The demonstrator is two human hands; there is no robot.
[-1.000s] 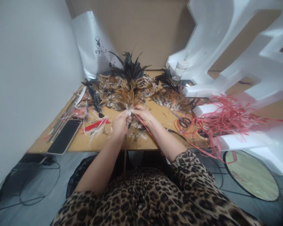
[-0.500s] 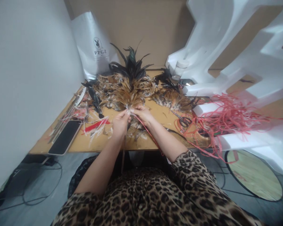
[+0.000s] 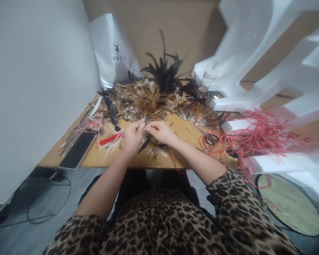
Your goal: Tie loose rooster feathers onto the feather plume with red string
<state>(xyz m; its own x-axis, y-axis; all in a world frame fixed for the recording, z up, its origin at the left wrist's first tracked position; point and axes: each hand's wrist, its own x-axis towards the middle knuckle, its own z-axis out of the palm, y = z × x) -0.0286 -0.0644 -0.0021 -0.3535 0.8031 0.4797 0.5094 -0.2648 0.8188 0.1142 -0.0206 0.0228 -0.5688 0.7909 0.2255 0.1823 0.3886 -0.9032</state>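
Note:
A fan-shaped bundle of brown and black feathers (image 3: pixel 151 95) lies on the wooden table (image 3: pixel 101 159). My left hand (image 3: pixel 133 136) and my right hand (image 3: pixel 161 131) meet at the bundle's white-wrapped base, both with fingers pinched on it. A thin red cord (image 3: pixel 172 156) runs from under my right hand down over the table's front edge. A dark feather (image 3: pixel 144 144) pokes out below my hands.
A phone (image 3: pixel 78 149) lies at the table's left front, beside metal tools (image 3: pixel 79 124) and red-and-white scraps (image 3: pixel 110 140). Scissors (image 3: pixel 208 136) and a tangle of red cord (image 3: pixel 255 132) sit at the right. White foam blocks (image 3: pixel 255 71), a silver bag (image 3: pixel 114 49), a round board (image 3: pixel 289 205) surround.
The feather bundle has swung so its black tips point more to the right. The long stick that hung below my hands no longer shows. The view has shifted slightly.

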